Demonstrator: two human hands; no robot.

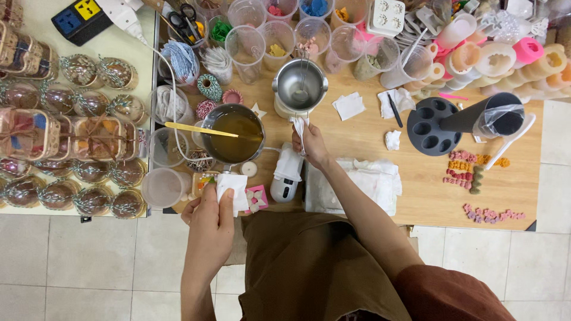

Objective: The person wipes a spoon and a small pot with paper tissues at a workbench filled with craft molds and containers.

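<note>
The full pot (233, 141) of amber liquid sits near the table's (416, 202) front edge; its handle runs toward you, pinched in your left hand (209, 229) through tissue. Your right hand (310, 145) grips the empty pot's (299, 85) wrapped handle.

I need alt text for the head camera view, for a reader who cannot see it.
Seen from above, a person's left hand holds a white tissue by a pot of amber liquid, while the right hand grips the cloth-wrapped handle of an empty steel pitcher. The wooden table is crowded with plastic cups and moulds.
</note>
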